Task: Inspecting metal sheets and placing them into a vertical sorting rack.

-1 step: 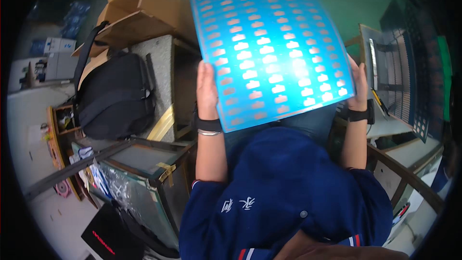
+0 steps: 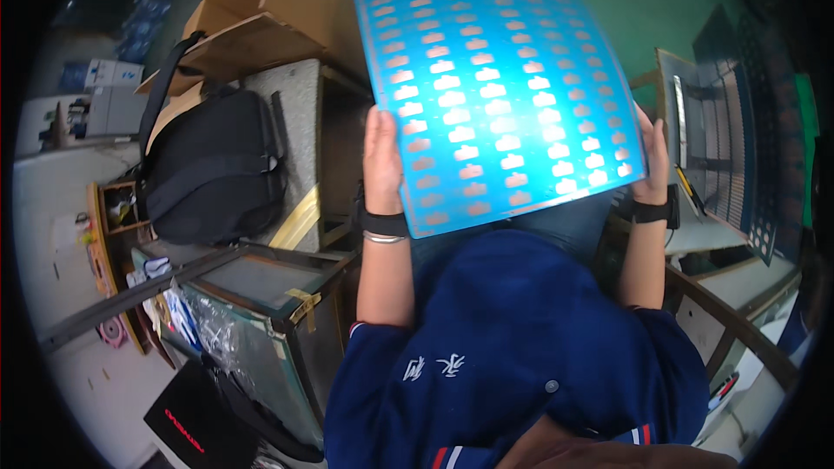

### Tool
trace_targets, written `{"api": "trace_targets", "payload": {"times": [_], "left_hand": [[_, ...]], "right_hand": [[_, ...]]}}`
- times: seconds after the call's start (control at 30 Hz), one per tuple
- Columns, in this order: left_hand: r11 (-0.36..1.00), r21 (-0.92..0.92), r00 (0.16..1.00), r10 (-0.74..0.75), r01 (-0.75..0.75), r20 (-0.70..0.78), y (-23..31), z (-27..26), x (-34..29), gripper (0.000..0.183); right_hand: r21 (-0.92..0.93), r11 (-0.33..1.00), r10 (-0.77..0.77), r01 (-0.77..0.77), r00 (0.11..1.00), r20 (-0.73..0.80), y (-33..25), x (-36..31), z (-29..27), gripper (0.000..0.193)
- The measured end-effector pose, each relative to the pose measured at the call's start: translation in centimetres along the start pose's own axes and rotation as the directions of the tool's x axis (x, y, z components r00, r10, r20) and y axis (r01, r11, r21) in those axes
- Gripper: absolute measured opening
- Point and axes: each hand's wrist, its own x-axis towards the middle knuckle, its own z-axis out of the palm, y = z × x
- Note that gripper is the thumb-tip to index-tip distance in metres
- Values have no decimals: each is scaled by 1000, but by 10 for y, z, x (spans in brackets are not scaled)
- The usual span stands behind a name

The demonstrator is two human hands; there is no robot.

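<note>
A large, glossy blue sheet (image 2: 486,126) with rows of small pale cut-out-like shapes is held up in front of me, tilted, with a bright glare across its middle. My left hand (image 2: 380,161) is closed on its left edge, fingers upright along the side. On the opposite edge my right hand (image 2: 653,156) grips the sheet, with part of the fingers hidden behind it. Black bands circle both wrists, and a bracelet sits beside the left one. The sheet's near edge hangs over my lap.
To the left lie a black backpack (image 2: 213,165) and an open cardboard box (image 2: 252,43). A glass-topped cabinet (image 2: 261,287) with plastic wrapping stands nearer. At right are a perforated dark panel (image 2: 763,208) and a yellow-and-black pen-like tool (image 2: 691,189) on a light board (image 2: 695,230).
The whole view has shifted slightly, so the sheet, both hands and the surroundings appear a little further right. Both hands keep their hold on the sheet.
</note>
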Motion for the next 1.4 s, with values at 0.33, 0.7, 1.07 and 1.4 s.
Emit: {"api": "trace_targets", "payload": {"times": [0.33, 0.7, 1.07, 1.4], "left_hand": [[982, 103, 976, 142, -160, 164, 18, 6, -15, 27], [995, 61, 976, 70, -84, 204, 19, 3, -22, 24], [905, 118, 910, 395, -410, 128, 42, -3, 15, 20], [793, 119, 795, 566, -597, 219, 21, 13, 16, 11]], "right_hand": [[-230, 973, 10, -1, 999, 37, -4, 18, -29, 32], [-252, 922, -306, 294, 952, -10, -64, 62, 25, 28], [-122, 909, -391, 398, 917, 79, -60, 54, 41, 23], [274, 960, -125, 57, 963, 237, -37, 68, -28, 16]]}}
